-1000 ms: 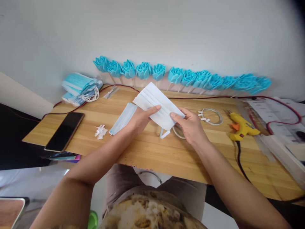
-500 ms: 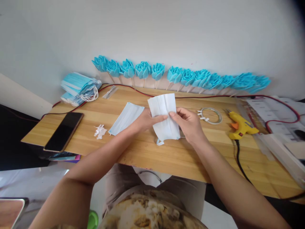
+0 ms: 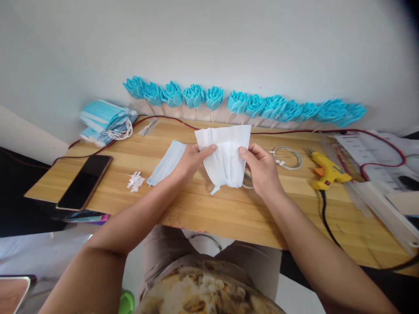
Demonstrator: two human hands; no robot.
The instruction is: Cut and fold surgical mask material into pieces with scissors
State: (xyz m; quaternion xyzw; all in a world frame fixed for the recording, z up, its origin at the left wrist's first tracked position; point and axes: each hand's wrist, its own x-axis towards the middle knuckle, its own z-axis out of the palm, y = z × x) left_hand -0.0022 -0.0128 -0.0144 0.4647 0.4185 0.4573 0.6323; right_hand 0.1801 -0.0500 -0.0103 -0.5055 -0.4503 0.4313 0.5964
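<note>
Both my hands hold a white pleated face mask (image 3: 225, 157) upright above the wooden board (image 3: 229, 209). My left hand (image 3: 190, 162) pinches its left edge and my right hand (image 3: 262, 168) pinches its right edge, spreading the top wide. A short white strip hangs from the mask's lower corner. Just left of my left hand, a second pale blue mask (image 3: 166, 162) lies flat on the board.
A row of blue folded flowers (image 3: 242, 102) leans on the wall. At the back left lies a stack of blue masks (image 3: 104, 121), with a black phone (image 3: 84, 181) and white scraps (image 3: 135, 181) nearer me. To the right are a tape ring (image 3: 288, 157), a yellow glue gun (image 3: 325, 171) and papers (image 3: 376, 152).
The mask turned from lying slanted to standing upright, and its top edge has been pulled wider between my two hands. Both hands shifted slightly left.
</note>
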